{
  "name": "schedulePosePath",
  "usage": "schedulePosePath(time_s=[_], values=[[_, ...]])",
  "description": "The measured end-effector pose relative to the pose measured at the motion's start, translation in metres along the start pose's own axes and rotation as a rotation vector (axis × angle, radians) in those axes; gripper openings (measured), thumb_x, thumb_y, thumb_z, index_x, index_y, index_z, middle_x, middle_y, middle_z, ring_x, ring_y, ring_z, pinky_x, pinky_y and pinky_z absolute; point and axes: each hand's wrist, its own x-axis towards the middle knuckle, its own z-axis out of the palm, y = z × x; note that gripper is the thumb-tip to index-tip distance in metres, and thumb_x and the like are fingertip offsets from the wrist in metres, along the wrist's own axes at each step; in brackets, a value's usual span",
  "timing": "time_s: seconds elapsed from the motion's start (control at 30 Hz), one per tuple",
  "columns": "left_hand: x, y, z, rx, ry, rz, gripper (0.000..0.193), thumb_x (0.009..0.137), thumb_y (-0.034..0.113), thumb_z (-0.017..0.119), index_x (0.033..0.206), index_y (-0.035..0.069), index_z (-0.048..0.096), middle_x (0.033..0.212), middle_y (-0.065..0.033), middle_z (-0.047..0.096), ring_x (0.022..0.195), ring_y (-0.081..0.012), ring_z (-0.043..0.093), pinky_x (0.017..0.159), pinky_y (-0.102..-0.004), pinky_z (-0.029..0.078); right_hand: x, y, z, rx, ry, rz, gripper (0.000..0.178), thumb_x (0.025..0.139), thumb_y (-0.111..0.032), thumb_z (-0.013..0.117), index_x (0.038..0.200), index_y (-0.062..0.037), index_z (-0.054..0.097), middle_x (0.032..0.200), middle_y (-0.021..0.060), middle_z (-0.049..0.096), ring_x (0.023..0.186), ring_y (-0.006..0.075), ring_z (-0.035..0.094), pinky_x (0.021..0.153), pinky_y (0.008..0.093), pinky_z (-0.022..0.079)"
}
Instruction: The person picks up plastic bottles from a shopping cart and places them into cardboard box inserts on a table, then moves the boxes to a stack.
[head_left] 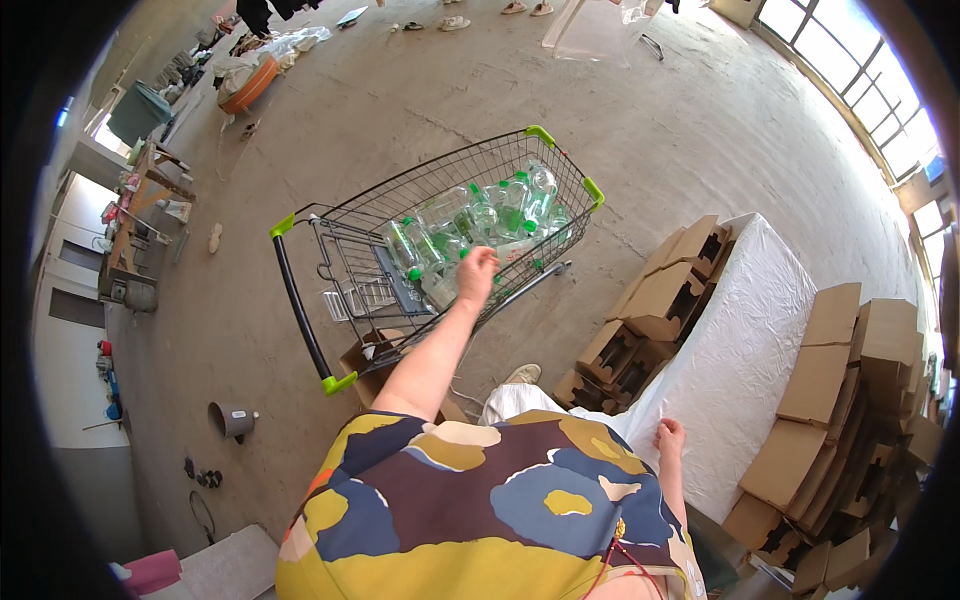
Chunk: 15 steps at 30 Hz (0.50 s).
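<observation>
My left hand (478, 274) reaches over the near side of a shopping cart (322, 217) with a black wire basket and lime-green corners. Its fingers are curled together beside a green bottle cap, and whether they grip anything is hidden. Several clear plastic bottles (541, 186) with green caps lie jumbled in the basket. On the right, my right hand (670, 438) is loosely closed at the near left edge of a white-covered table (750, 330). Nothing shows in its fingers, and I cannot tell if it touches the sheet.
Opened cardboard boxes (660, 300) are stacked along the table's left side. More flattened cardboard (812, 385) stands on its right. A brown carton (370, 372) sits under the cart. A grey bucket (232, 420) lies on the concrete floor, and a wooden bench (130, 235) stands farther left.
</observation>
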Motion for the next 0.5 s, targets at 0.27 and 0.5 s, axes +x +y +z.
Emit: schedulePosePath(time_s=[0.27,0.5], values=[[0.069,-0.112,-0.102,0.463,-0.013,-0.290,0.030,0.082,0.006,0.063,0.113,0.004,0.065,0.095,-0.0061,0.068,0.066,-0.0131,0.062,0.051,-0.0281,0.050,-0.013,-0.003,0.023,0.009,0.030,0.048,0.020,0.088,-0.011,0.062,0.106,-0.0043,0.066,0.085,0.0022,0.065,0.069,0.0111,0.060,0.052,0.0258,0.050],[0.111,-0.148,-0.085,0.393,-0.059,-0.333,0.055,0.073,0.010,0.072,0.127,0.005,0.061,0.110,-0.0151,0.069,0.092,-0.0221,0.067,0.079,-0.0349,0.053,-0.045,-0.014,0.046,0.002,0.039,0.095,0.029,0.090,-0.017,0.065,0.116,-0.0049,0.066,0.097,0.0035,0.070,0.081,0.0129,0.065,0.063,0.0293,0.054]])
